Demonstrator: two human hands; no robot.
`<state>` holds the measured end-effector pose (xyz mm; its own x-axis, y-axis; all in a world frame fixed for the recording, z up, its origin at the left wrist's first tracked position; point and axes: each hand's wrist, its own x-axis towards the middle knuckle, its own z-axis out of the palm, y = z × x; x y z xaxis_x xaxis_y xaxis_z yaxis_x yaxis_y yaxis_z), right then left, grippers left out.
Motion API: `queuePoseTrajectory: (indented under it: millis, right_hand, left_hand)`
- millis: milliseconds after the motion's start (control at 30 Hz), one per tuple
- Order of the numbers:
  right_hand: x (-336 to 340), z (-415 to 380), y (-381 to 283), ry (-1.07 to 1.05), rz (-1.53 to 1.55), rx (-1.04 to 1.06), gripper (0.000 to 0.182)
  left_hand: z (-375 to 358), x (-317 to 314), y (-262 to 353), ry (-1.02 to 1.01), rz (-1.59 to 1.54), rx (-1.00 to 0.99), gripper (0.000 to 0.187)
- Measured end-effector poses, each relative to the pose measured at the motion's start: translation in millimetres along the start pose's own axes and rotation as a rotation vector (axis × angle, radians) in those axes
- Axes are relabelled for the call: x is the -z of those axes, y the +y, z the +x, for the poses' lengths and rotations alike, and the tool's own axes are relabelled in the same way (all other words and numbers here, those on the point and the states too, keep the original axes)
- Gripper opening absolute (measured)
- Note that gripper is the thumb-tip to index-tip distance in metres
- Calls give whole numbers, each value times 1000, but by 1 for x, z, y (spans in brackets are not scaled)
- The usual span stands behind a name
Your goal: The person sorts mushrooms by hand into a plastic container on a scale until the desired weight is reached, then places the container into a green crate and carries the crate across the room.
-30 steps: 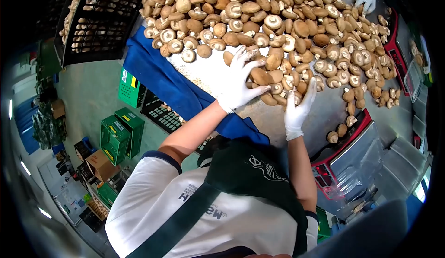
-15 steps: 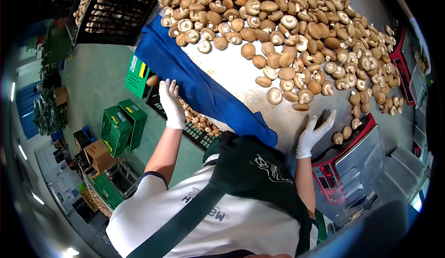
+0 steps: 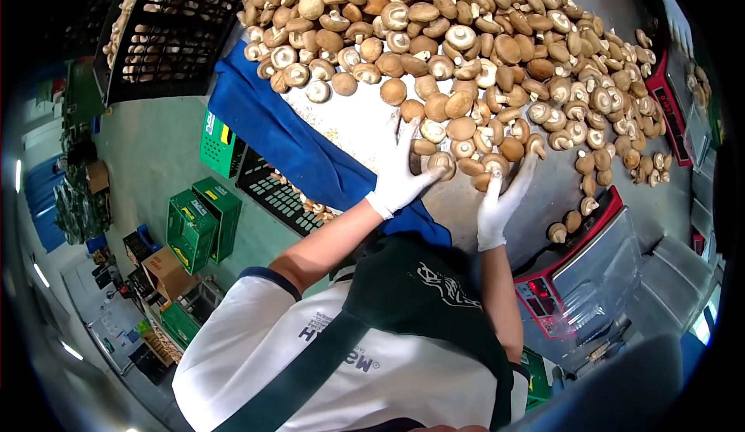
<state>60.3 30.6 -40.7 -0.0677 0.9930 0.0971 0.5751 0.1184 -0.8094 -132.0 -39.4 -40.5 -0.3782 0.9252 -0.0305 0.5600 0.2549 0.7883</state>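
A large heap of brown-capped shiitake mushrooms (image 3: 508, 48) covers much of the metal table (image 3: 458, 211). My left hand (image 3: 403, 172), in a white glove, reaches to the near edge of the heap with thumb and fingers spread. Its thumb touches a shiitake mushroom (image 3: 442, 163). My right hand (image 3: 500, 203), also gloved, is open beside it, palm turned inward. Its fingertips are at a mushroom (image 3: 535, 146) and its thumb is near another mushroom (image 3: 494, 163). A blue cloth (image 3: 291, 137) lies along the table edge below my left forearm.
A black crate (image 3: 272, 183) holding mushrooms stands below the cloth, beside a green crate (image 3: 220, 145). Another black crate (image 3: 174, 40) is at upper left. Red scales (image 3: 543, 296) sit at right, with a second scale (image 3: 671, 110) beyond. Another person's gloved hand (image 3: 677, 20) shows at upper right.
My left hand has moved right from over the black crate to the mushrooms. A loose mushroom near its fingers is out of sight there. My right hand has shifted slightly up and left to the heap.
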Motion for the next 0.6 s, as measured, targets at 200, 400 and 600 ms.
queuePoseTrajectory:
  millis: [200,400,600]
  right_hand:
    - [-9,8,10,-17,-41,100,61]
    - [-4,4,13,-10,-16,90,58]
    - [3,-15,15,11,38,19,59]
  left_hand:
    - [21,12,19,83,19,11,39]
    - [22,-1,17,42,-140,125,37]
    - [17,-9,21,205,66,-162,33]
